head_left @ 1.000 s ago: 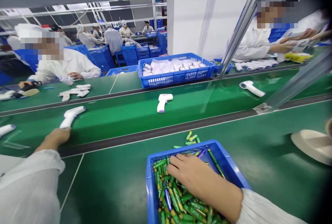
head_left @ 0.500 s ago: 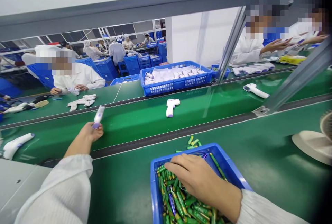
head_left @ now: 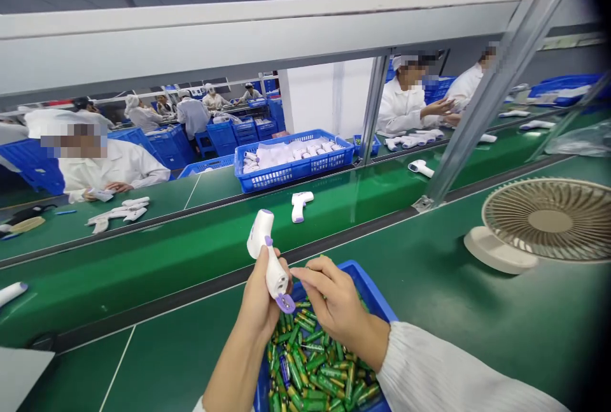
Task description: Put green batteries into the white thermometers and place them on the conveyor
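My left hand [head_left: 260, 297] is closed round the handle of a white and purple infrared thermometer [head_left: 261, 234]. Its purple end cap [head_left: 285, 302] hangs open, so the battery compartment at the handle's foot shows. Close beside that end, my right hand [head_left: 337, 300] has its thumb and fingers drawn together; whatever they may hold is hidden. Below both hands stands a blue bin [head_left: 367, 291], filled with green batteries [head_left: 310, 361] and a few blue ones.
A green conveyor belt [head_left: 191, 246] runs across, carrying another thermometer [head_left: 300, 206]. Beyond it are a blue basket [head_left: 296, 167] of thermometers and co-workers in white. A metal post [head_left: 496, 87] and a beige fan [head_left: 548, 221] stand to the right.
My left hand has brought the thermometer rightward from over the belt to above the bin, and its cap now shows open. My right hand has risen from the batteries to beside it.
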`<state>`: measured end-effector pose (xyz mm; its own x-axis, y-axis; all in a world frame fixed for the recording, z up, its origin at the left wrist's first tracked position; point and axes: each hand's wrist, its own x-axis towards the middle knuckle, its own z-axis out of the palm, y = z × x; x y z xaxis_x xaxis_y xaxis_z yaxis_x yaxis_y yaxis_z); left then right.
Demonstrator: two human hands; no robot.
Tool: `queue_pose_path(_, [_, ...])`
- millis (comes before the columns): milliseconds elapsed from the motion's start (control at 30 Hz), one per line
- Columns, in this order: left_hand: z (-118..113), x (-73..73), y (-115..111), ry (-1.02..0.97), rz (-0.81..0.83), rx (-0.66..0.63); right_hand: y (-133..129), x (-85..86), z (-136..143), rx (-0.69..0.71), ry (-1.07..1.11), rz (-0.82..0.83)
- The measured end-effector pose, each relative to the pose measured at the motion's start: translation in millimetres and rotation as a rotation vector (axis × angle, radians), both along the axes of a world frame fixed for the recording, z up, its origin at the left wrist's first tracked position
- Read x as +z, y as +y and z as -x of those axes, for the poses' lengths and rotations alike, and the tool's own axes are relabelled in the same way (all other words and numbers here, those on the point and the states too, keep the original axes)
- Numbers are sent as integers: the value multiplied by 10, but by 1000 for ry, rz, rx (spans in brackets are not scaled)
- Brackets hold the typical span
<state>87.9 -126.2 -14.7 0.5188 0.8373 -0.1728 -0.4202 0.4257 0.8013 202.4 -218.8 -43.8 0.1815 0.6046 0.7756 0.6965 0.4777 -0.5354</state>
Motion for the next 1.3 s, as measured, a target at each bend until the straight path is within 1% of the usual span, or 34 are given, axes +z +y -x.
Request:
queue_pose_path(67, [-46, -59, -41, 10, 64, -46, -4, 21, 12, 36, 25, -33])
queue_pose_path(167, [-55, -116, -41, 83, 161, -31, -7, 43, 33, 103, 46, -79])
queue_pose_path(267, [-34, -150, -26, 169, 252, -29, -3, 43, 40, 114, 49, -91])
queue_pose_path(367, [-14, -168, -16, 177, 271, -47, -1, 28, 27, 97, 25, -114])
queue_pose_path(500, [3, -163, -10, 137, 290, -87, -13, 27, 13, 128, -71, -69])
queue_pose_path(633, [22, -141, 1, 54, 363, -113, -50, 101, 17, 181, -126, 74])
queue_pose_path(700, [37, -131, 21, -18, 370, -150, -78, 132, 16, 160, -120, 118])
queue_pose_path(767, [55, -123, 55, -118, 357, -149, -99, 117, 17, 139, -115, 149])
queue_pose_path(800, [65, -120, 74, -167, 351, -123, -103, 86, 19, 154, -155, 197])
queue_pose_path(867, [82, -118, 107, -223, 355, -41, -95, -14, 33, 240, -355, 375])
queue_pose_path(933, [91, -120, 127, -225, 360, -7, -73, -124, 58, 318, -611, 548])
queue_pose_path(967, [92, -122, 130, -216, 355, -6, -61, -166, 72, 331, -707, 597])
queue_pose_path(1000, [90, -126, 130, -203, 343, -6, -49, -191, 86, 327, -759, 622])
queue_pose_path(1033, [85, -131, 126, -188, 327, 0, -40, -198, 98, 309, -759, 631])
queue_pose_path(1067, [79, -137, 121, -172, 306, 17, -33, -187, 109, 283, -706, 631])
queue_pose_path(1100, [71, -144, 114, -156, 283, 45, -29, -162, 118, 249, -601, 621])
queue_pose_path(1200, [44, -162, 87, -72, 224, 114, -29, -61, 132, 160, -142, 520])
queue_pose_path(1233, [35, -165, 76, -36, 207, 115, -32, -37, 134, 147, -16, 477])
queue_pose_path(1300, [22, -163, 55, 20, 174, 98, -39, -15, 133, 150, 138, 427])
